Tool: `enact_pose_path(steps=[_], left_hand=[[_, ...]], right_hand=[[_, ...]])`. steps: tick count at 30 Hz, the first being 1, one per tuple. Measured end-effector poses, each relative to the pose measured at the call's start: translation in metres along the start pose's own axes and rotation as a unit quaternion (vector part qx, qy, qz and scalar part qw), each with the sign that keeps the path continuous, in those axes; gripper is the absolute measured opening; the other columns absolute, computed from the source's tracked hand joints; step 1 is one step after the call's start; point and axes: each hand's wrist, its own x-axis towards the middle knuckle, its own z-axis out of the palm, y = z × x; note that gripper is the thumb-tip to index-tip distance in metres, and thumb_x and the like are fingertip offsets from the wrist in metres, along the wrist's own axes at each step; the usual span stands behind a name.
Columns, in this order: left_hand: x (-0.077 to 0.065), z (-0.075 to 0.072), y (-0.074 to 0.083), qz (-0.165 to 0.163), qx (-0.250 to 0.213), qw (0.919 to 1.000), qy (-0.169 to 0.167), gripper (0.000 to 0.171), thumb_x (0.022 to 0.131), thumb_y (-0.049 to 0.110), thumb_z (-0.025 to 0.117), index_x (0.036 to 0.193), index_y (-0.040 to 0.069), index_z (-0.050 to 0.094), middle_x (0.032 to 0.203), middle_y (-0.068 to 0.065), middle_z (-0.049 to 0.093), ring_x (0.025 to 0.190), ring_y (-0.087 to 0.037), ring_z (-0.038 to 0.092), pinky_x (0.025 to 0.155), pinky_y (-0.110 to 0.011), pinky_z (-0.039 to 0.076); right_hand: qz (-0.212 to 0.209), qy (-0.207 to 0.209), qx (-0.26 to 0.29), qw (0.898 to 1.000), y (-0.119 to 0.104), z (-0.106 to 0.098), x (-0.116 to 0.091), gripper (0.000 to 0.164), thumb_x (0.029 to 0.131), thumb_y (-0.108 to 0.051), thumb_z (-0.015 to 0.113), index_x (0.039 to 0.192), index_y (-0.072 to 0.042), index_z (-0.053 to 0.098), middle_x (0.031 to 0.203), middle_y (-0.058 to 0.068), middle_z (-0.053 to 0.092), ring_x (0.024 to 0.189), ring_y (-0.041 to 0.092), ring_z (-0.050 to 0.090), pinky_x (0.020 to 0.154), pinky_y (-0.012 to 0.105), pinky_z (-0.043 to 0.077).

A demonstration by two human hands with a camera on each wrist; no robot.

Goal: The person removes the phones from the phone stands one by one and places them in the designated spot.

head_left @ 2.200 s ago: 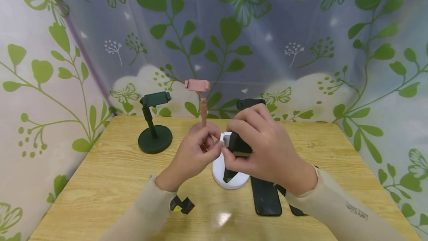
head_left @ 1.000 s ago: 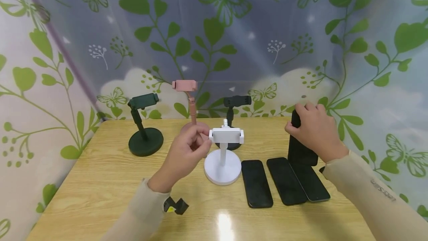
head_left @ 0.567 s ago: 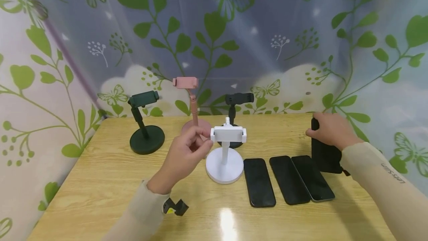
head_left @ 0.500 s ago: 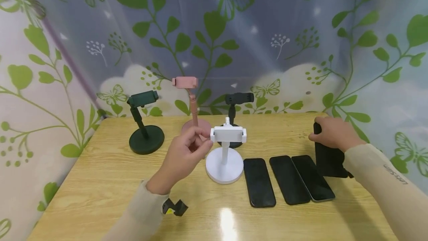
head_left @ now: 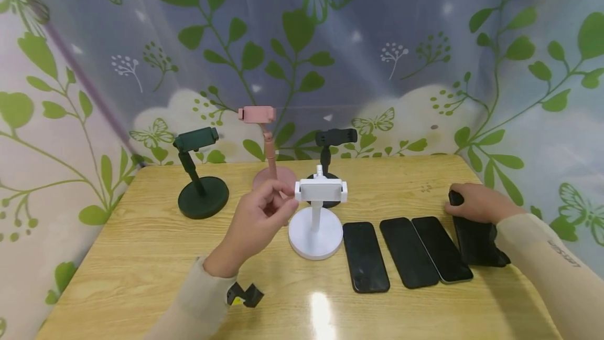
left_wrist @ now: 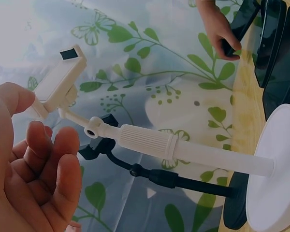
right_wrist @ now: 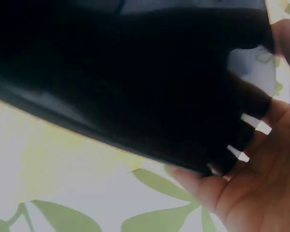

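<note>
In the head view, my left hand (head_left: 257, 219) pinches the left end of the white phone stand's (head_left: 321, 191) clamp. The left wrist view shows my thumb (left_wrist: 19, 96) at the clamp's edge and the other fingers loosely curled. The stand is upright on its round base, its clamp holding nothing. At the table's right side my right hand (head_left: 483, 202) grips a black smartphone (head_left: 474, 240) by its far end. That phone is slightly tilted over the wood. Up close, the right wrist view has the dark phone (right_wrist: 135, 87) with fingers around its end.
Left of the gripped phone lie three black phones (head_left: 365, 257) (head_left: 409, 253) (head_left: 442, 249), screens dark. Behind stand a dark green stand (head_left: 203, 197), a pink stand (head_left: 257, 114) and a black stand (head_left: 336, 137). A patterned curtain (head_left: 302, 67) borders the wooden table (head_left: 141, 256).
My right hand has carried the phone away from the white stand to the table's right side and lowered it toward the wood. The left hand stays at the clamp.
</note>
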Motion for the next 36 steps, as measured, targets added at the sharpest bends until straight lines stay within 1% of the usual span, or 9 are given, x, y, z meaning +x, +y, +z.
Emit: enact_pose_path(steps=[4,8,15,17,23,28,30,32,36], left_hand=[[-0.001,-0.001,0.000,0.000,0.001,1.0000,-0.001,0.012,0.098,0.010,0.072,0.108,0.011,0.065,0.071,0.002,0.058,0.058,-0.015,0.048,0.052,-0.026,0.041],[-0.002,-0.001,0.001,-0.003,0.002,1.0000,-0.002,0.012,0.098,0.010,0.071,0.108,0.011,0.065,0.071,0.002,0.058,0.058,-0.015,0.049,0.053,-0.025,0.042],[-0.001,0.000,0.000,-0.008,-0.005,0.9999,-0.006,0.011,0.099,0.009,0.070,0.108,0.009,0.064,0.072,0.001,0.061,0.058,-0.015,0.052,0.053,-0.025,0.044],[-0.001,0.001,0.000,-0.007,-0.005,0.9999,-0.006,0.010,0.099,0.009,0.070,0.108,0.009,0.065,0.072,0.001,0.061,0.058,-0.015,0.054,0.052,-0.025,0.045],[-0.001,0.001,-0.002,-0.008,-0.009,0.9999,-0.010,0.009,0.100,0.009,0.069,0.107,0.009,0.065,0.072,0.001,0.062,0.058,-0.015,0.057,0.051,-0.025,0.045],[-0.002,-0.001,-0.006,-0.001,-0.009,0.9997,-0.023,0.014,0.098,0.008,0.072,0.109,0.009,0.064,0.072,0.001,0.058,0.059,-0.014,0.050,0.053,-0.025,0.042],[-0.002,-0.001,-0.008,-0.002,-0.002,0.9996,-0.028,0.016,0.097,0.008,0.072,0.110,0.010,0.064,0.073,0.001,0.057,0.059,-0.015,0.049,0.054,-0.025,0.043],[-0.002,-0.001,-0.013,-0.015,0.009,0.9994,-0.031,0.016,0.097,0.010,0.071,0.111,0.010,0.064,0.077,0.000,0.059,0.063,-0.016,0.051,0.057,-0.025,0.046],[0.001,0.002,-0.026,-0.068,0.027,0.9965,-0.040,0.017,0.100,0.015,0.069,0.116,0.012,0.063,0.091,-0.001,0.063,0.080,-0.017,0.061,0.068,-0.029,0.054]], right_hand=[[-0.007,0.012,0.007,1.000,0.006,0.008,0.001,0.055,0.094,-0.042,0.071,0.121,0.005,0.059,0.110,0.022,0.066,0.091,0.035,0.064,0.072,0.051,0.050],[-0.011,0.015,0.024,1.000,0.005,0.014,0.002,0.051,0.094,-0.041,0.071,0.115,0.004,0.057,0.098,0.012,0.064,0.077,0.023,0.056,0.066,0.042,0.044],[-0.036,0.006,0.043,0.998,-0.003,0.023,-0.001,0.041,0.099,-0.032,0.067,0.112,0.006,0.060,0.106,0.022,0.065,0.089,0.032,0.065,0.077,0.054,0.052],[-0.041,0.013,0.038,0.998,-0.007,0.023,-0.001,0.036,0.099,-0.030,0.068,0.108,0.004,0.061,0.101,0.018,0.065,0.085,0.028,0.064,0.076,0.054,0.053],[-0.041,0.009,0.033,0.999,-0.016,0.022,-0.001,0.031,0.097,-0.029,0.070,0.102,0.001,0.062,0.095,0.014,0.064,0.080,0.023,0.060,0.074,0.052,0.052],[-0.022,-0.001,0.017,1.000,-0.022,0.020,0.001,0.031,0.098,-0.027,0.067,0.104,0.002,0.061,0.096,0.015,0.063,0.080,0.025,0.060,0.073,0.052,0.052],[-0.016,0.018,0.006,1.000,-0.028,0.016,0.001,0.031,0.097,-0.026,0.066,0.105,0.004,0.062,0.097,0.017,0.064,0.080,0.028,0.061,0.073,0.053,0.052],[-0.014,0.058,0.003,0.998,-0.041,0.010,0.001,0.028,0.097,-0.023,0.064,0.105,0.003,0.064,0.097,0.017,0.065,0.080,0.029,0.062,0.073,0.054,0.053],[-0.038,0.147,0.033,0.988,-0.092,-0.007,-0.002,0.016,0.098,-0.019,0.059,0.099,-0.007,0.069,0.096,0.009,0.068,0.082,0.025,0.064,0.075,0.052,0.054]])
